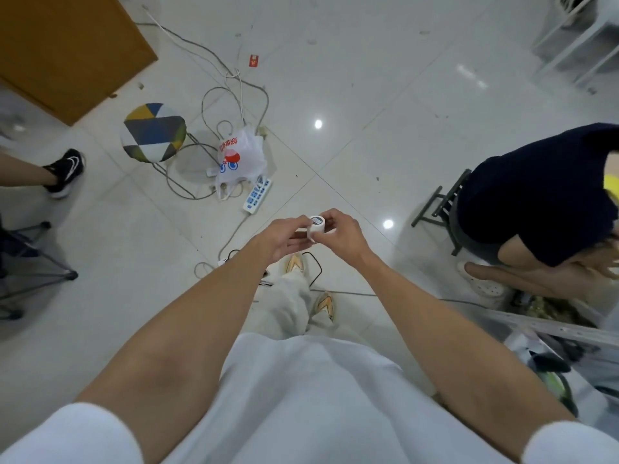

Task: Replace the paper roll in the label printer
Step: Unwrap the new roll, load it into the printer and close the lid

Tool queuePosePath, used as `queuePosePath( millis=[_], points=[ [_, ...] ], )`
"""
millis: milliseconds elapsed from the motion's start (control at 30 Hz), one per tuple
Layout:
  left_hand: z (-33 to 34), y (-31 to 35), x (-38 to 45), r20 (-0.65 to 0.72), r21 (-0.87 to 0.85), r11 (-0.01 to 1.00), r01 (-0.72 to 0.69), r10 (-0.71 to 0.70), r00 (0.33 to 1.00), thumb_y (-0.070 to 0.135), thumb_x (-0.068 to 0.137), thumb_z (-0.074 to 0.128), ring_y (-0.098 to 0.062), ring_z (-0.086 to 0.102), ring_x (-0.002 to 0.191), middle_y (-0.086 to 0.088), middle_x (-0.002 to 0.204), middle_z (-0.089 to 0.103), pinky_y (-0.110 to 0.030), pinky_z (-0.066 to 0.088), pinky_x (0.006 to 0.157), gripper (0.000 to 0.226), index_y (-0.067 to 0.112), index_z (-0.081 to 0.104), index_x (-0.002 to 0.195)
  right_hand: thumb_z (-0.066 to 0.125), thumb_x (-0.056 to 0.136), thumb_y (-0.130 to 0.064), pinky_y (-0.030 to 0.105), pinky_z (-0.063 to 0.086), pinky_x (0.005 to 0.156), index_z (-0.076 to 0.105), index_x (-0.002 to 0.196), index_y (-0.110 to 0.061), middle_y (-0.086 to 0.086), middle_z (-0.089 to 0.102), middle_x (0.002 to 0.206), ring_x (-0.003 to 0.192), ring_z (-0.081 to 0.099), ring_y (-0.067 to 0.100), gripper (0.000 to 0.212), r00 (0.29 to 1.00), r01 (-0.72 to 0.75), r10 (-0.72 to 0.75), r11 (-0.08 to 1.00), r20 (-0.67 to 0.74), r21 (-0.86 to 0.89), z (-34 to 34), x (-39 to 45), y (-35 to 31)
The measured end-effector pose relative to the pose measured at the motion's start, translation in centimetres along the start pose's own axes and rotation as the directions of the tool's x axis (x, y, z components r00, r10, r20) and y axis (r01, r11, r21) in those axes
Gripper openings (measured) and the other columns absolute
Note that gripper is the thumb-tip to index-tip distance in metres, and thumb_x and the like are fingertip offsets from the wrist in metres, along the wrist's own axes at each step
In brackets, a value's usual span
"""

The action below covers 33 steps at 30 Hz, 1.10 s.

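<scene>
The label printer, a small white body with a round top face bearing a dark-edged label or window, is held out in front of the person's chest over the tiled floor, well above it, rather than set on any surface. Both hands meet on it: the left hand lies under and against its left side with fingers curled beneath, apparently as a cradle, while the right hand closes over its right side with fingertips pinching near the top rim. That split suggests one hand steadies the body so the other can work the lid or a catch; whether the lid is open or a paper roll is inside is too small to tell, so the task looks to be at an early step. Below the printer are the person's light trousers and shoes. Beyond and left of the printer lie a white power strip, a printed plastic bag and loose cables, with a patchwork-topped stool farther left. Right of the printer another person in a dark shirt bends over a dark folding stool, well apart from the printer.
</scene>
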<state>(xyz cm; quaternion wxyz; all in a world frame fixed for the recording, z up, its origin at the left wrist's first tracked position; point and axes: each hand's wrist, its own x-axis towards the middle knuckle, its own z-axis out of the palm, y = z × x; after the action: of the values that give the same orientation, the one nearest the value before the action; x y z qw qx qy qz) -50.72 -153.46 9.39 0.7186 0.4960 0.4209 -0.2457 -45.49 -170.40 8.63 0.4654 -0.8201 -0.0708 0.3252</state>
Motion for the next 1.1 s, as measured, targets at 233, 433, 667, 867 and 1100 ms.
queuePosePath(
  millis=[233,433,667,867,1100],
  points=[
    [-2.0,7.6,5.1,0.045,0.160,0.986,0.045,-0.053,0.998,0.030,0.087,0.078,-0.031,0.079,0.105,-0.018,0.110,0.081,-0.042,0.061,0.101,0.044,0.005,0.074,0.123,0.082,0.077,-0.023,0.029,0.057,0.081,0.072,0.106,-0.018,-0.006,0.076,0.094,0.089,0.072,0.011,0.032,0.993,-0.062,0.068,0.996,0.093,-0.064,-1.8,8.3,-3.7],
    [-3.4,16.1,9.7,0.068,0.183,0.983,0.011,-0.024,0.997,0.028,0.089,0.077,-0.030,0.079,0.106,-0.017,0.109,0.081,-0.035,0.064,0.090,0.042,0.005,0.073,0.125,0.084,0.076,-0.023,0.037,0.058,0.083,0.072,0.105,-0.017,0.000,0.078,0.095,0.089,0.073,0.017,0.032,0.993,-0.094,0.099,0.993,0.067,-0.067,-3.6,16.4,-8.6],
    [-4.0,24.0,13.4,0.059,0.189,0.982,-0.013,0.002,0.998,0.024,0.092,0.075,-0.030,0.079,0.105,-0.018,0.111,0.081,-0.036,0.063,0.092,0.038,0.005,0.073,0.124,0.084,0.077,-0.022,0.032,0.055,0.075,0.071,0.106,-0.016,0.004,0.078,0.095,0.082,0.070,0.016,0.032,0.993,-0.101,0.105,0.992,0.051,-0.077,-5.8,23.6,-12.8],
    [-3.6,30.2,17.3,0.061,0.181,0.983,0.002,-0.013,0.998,0.030,0.089,0.079,-0.026,0.080,0.102,-0.013,0.110,0.082,-0.036,0.062,0.097,0.037,0.009,0.076,0.120,0.084,0.073,-0.027,0.040,0.059,0.088,0.072,0.104,-0.019,-0.001,0.078,0.093,0.093,0.075,0.019,0.035,0.991,-0.106,0.112,0.991,0.076,-0.084,-8.1,30.7,-14.6],
    [-2.2,38.5,22.5,0.044,0.112,0.994,0.002,-0.007,0.999,0.027,0.094,0.077,-0.029,0.080,0.104,-0.013,0.107,0.082,-0.031,0.062,0.091,0.039,0.007,0.072,0.126,0.083,0.076,-0.027,0.034,0.058,0.085,0.069,0.108,-0.019,-0.002,0.076,0.097,0.093,0.073,0.016,0.035,0.990,-0.072,0.084,0.992,0.116,-0.102,-12.7,40.2,-17.7]
  ],
)
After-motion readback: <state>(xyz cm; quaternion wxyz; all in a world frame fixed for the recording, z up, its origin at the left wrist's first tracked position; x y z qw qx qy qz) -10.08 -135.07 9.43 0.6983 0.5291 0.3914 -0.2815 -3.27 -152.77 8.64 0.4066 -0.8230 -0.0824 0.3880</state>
